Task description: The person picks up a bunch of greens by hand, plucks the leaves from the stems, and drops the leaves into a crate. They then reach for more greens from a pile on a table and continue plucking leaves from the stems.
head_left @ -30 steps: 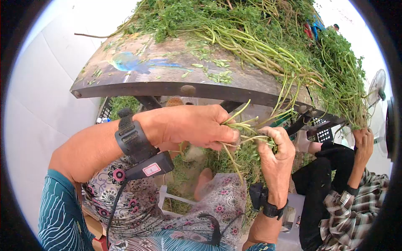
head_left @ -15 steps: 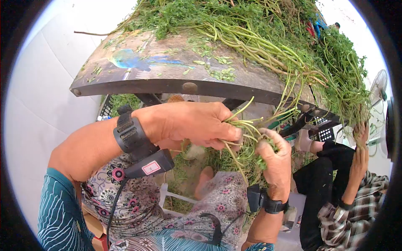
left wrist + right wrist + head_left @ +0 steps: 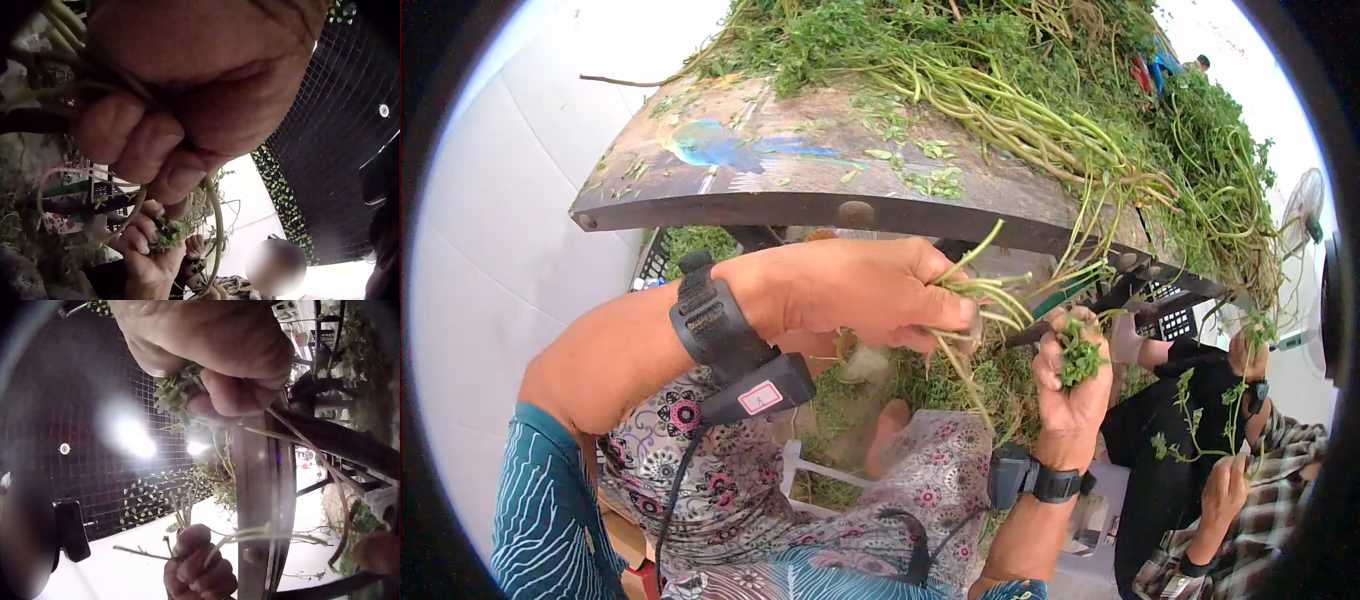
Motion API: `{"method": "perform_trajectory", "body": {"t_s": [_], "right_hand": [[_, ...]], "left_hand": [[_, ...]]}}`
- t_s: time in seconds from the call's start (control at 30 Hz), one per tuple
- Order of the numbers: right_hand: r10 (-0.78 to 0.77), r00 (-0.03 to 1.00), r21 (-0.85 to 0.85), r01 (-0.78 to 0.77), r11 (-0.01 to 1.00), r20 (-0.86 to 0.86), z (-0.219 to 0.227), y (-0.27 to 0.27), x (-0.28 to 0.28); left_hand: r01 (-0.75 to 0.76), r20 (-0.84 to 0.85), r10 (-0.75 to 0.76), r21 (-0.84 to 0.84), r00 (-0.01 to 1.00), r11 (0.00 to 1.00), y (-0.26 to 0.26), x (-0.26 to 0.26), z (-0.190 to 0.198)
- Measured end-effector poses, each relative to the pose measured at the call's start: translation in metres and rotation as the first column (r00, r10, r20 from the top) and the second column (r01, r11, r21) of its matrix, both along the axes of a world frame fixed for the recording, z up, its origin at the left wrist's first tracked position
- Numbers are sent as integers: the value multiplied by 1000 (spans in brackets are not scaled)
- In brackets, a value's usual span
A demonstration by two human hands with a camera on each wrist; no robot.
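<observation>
My left hand (image 3: 875, 295) grips a small bundle of green stems (image 3: 990, 292), whose bare ends fan out past the thumb. In the left wrist view, its curled fingers (image 3: 153, 140) press on the stems. To the right of it, apart from the bundle, my right hand (image 3: 1072, 395) is turned palm up with its fingers curled round a clump of green leaves (image 3: 1082, 355). In the right wrist view the leaf clump (image 3: 178, 394) sticks out beside the thumb, and a thin stem (image 3: 331, 469) trails from that hand.
Ahead stands a wooden table (image 3: 730, 185) with a large heap of leafy stems (image 3: 1000, 60). Beside me on the right, another person's hand (image 3: 1225, 490) holds a leafy sprig (image 3: 1195, 420). Below lie fallen greens (image 3: 830, 490). A black crate (image 3: 1175, 312) is under the table.
My right hand has moved away from the bundle, turning palm up with the leaf clump in its fingers. My left hand has stayed nearly in place. The other person has lowered a hand with a sprig.
</observation>
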State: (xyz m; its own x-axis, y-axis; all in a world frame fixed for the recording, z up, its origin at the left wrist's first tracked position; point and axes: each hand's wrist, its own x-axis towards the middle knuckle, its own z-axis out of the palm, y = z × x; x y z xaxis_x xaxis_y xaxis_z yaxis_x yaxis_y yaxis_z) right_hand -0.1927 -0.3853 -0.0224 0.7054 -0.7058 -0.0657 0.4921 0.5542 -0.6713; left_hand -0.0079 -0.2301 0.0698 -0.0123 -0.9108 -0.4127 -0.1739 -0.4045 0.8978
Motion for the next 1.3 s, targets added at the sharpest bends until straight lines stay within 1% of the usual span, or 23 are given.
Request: {"method": "perform_trajectory", "body": {"t_s": [0.07, 0.1, 0.13, 0.17, 0.2, 0.23, 0.3, 0.37, 0.43, 0.5, 0.57, 0.6, 0.67, 0.7, 0.73, 0.8, 0.83, 0.87, 0.9, 1.0, 1.1, 1.2, 1.3], "right_hand": [[61, 998, 41, -61, 997, 3, -6, 4, -6], [6, 997, 29, -4, 1000, -83, -6, 14, -5], [63, 994, 13, -63, 998, -84, -13, 17, -6], [121, 989, -4, -122, 993, -84, -21, 21, -6], [106, 976, 32, -102, 994, -189, -17, 33, -5], [163, 963, 52, -156, 986, -214, -23, 39, -5], [268, 928, -151, -313, 938, -260, -26, 52, -3], [252, 907, -264, -348, 900, -337, -19, 63, 0], [219, 905, -337, -348, 875, -365, -4, 71, 3], [210, 911, -329, -332, 884, -356, 9, 74, 11], [193, 916, -343, -318, 884, -353, 10, 76, 18], [197, 926, -275, -291, 916, -321, 12, 80, 21], [138, 939, -299, -235, 925, -314, 13, 83, 26], [103, 945, -308, -203, 929, -312, 14, 83, 28], [141, 943, -293, -233, 927, -302, 19, 80, 27], [151, 955, -245, -214, 945, -253, 27, 80, 32], [158, 961, -221, -209, 953, -226, 30, 81, 36], [71, 964, -295, -147, 944, -255, 34, 82, 43], [67, 964, -294, -144, 945, -258, 34, 79, 46], [35, 973, -292, -102, 951, -228, 24, 72, 50], [34, 990, -177, -58, 982, -136, 24, 67, 43], [25, 990, -105, -40, 994, -138, 22, 63, 39], [-37, 994, -58, 31, 998, -98, 23, 57, 37]], "left_hand": [[-40, -2, 40, -42, 999, 998, 0, 2, -6], [-76, 21, 78, -78, 997, 994, 0, 1, -7], [-115, 46, 121, -116, 992, 987, 1, 1, -7], [-87, 92, 103, -168, 990, 982, 1, 3, -7], [-57, 139, 89, -217, 986, 975, 2, 5, -5], [-82, 101, 106, -218, 989, 973, 4, 3, 0], [-131, 26, 140, -219, 990, 967, 7, -2, 10], [-280, -127, 267, -98, 955, 955, 3, -10, 14], [-190, -160, 178, -66, 971, 979, 3, 1, 3], [-74, -96, 61, -132, 994, 988, 0, 4, -7], [64, 64, -50, -244, 997, 968, -6, 2, -11], [127, 134, -92, -276, 987, 953, -8, 0, -8], [159, 294, -77, -269, 953, 950, -6, 2, -6], [185, 318, -93, -274, 943, 944, -5, 2, -8], [210, 343, -108, -279, 933, 937, -5, 1, -10], [263, 294, -169, -314, 941, 912, -6, 2, -15], [252, 279, -160, -333, 947, 909, -6, 0, -18], [238, 265, -147, -352, 953, 905, -6, -2, -20], [223, 251, -134, -370, 959, 902, -5, -4, -20], [227, 317, -101, -391, 943, 892, -5, -8, -12], [87, 232, -43, -182, 972, 979, -3, -12, 4], [193, 192, -157, -186, 969, 964, -7, -3, -9], [127, 46, -122, -129, 991, 983, -4, 0, -13]]}}
